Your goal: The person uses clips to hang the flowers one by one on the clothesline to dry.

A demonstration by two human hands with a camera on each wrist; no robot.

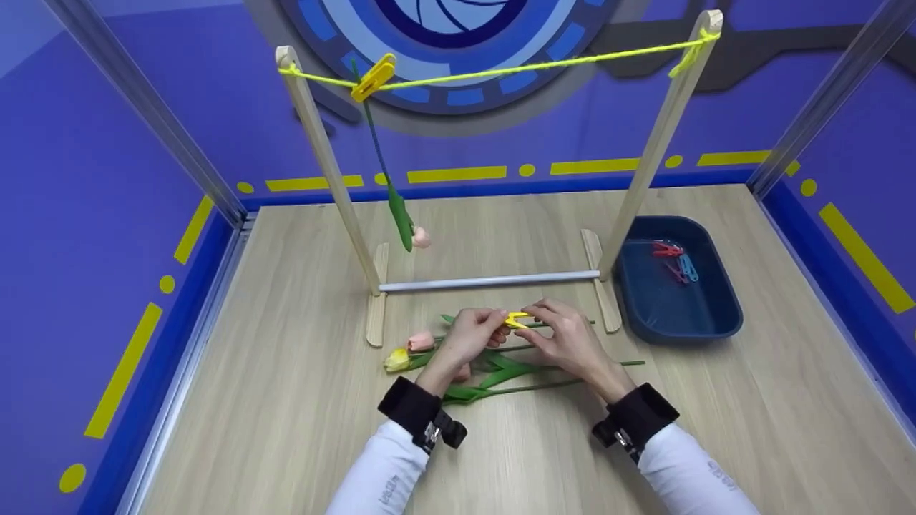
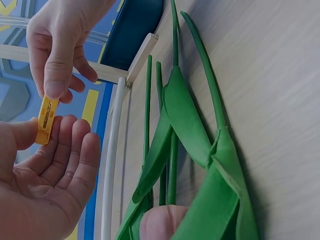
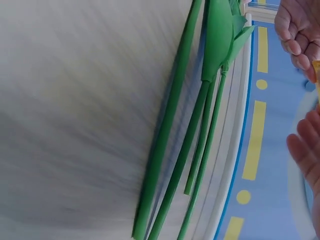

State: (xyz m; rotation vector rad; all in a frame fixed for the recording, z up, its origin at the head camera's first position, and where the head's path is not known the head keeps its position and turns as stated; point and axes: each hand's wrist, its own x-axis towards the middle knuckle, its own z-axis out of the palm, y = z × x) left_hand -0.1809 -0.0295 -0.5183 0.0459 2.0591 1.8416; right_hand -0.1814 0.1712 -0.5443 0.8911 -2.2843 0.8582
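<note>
Both hands meet over the flowers with a yellow clothespin (image 1: 515,320) between them. The left hand (image 1: 472,335) pinches one end of it between thumb and fingers; the right hand (image 1: 569,340) pinches the other end, as the left wrist view also shows the clothespin (image 2: 46,120). Beneath them several artificial tulips lie on the table, among them a yellow tulip (image 1: 397,360) and a pink tulip (image 1: 421,342), their green stems pointing right. Another pink tulip (image 1: 421,237) hangs upside down from a yellow line (image 1: 501,72), clipped by a second yellow clothespin (image 1: 373,77).
A wooden frame with a left post (image 1: 325,161) and a right post (image 1: 658,146) carries the line. A white rod (image 1: 494,281) joins the posts low down. Right of it stands a dark blue bin (image 1: 687,335) holding red clothespins (image 1: 667,249) and a light blue clothespin (image 1: 688,267).
</note>
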